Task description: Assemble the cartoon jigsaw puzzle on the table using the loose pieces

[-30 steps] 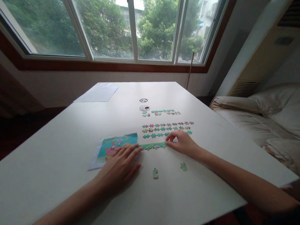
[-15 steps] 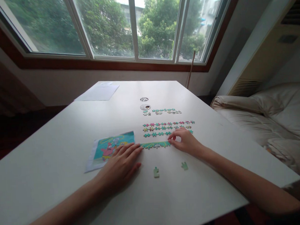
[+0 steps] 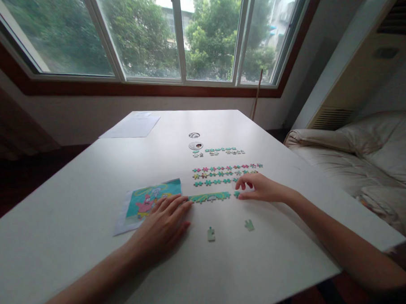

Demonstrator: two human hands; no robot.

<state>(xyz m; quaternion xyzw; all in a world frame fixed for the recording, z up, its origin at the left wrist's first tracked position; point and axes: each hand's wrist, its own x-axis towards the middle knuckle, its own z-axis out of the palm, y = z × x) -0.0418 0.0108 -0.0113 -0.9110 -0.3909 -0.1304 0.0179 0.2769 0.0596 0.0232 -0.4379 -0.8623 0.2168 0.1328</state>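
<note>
A joined strip of green puzzle pieces (image 3: 210, 197) lies on the white table (image 3: 73, 189). My left hand (image 3: 161, 227) rests flat, fingers stretched out, its fingertips touching the strip's left end. My right hand (image 3: 258, 188) sits just right of the strip, thumb and fingers pinched on a small green puzzle piece (image 3: 237, 194) a little apart from the strip's right end. Rows of loose puzzle pieces (image 3: 226, 174) lie just beyond. A colourful cartoon picture sheet (image 3: 148, 204) lies left of the strip, partly under my left hand.
Two loose green pieces (image 3: 210, 233) (image 3: 249, 225) lie near the front. A round tin (image 3: 195, 146) and its lid (image 3: 194, 135) sit farther back beside another short row of pieces (image 3: 219, 151). A white sheet (image 3: 129, 127) lies far left. A cushioned sofa (image 3: 358, 158) stands right.
My right hand has slid to the right, off the strip's right end, and now pinches a small green piece there. My left hand has stayed put.
</note>
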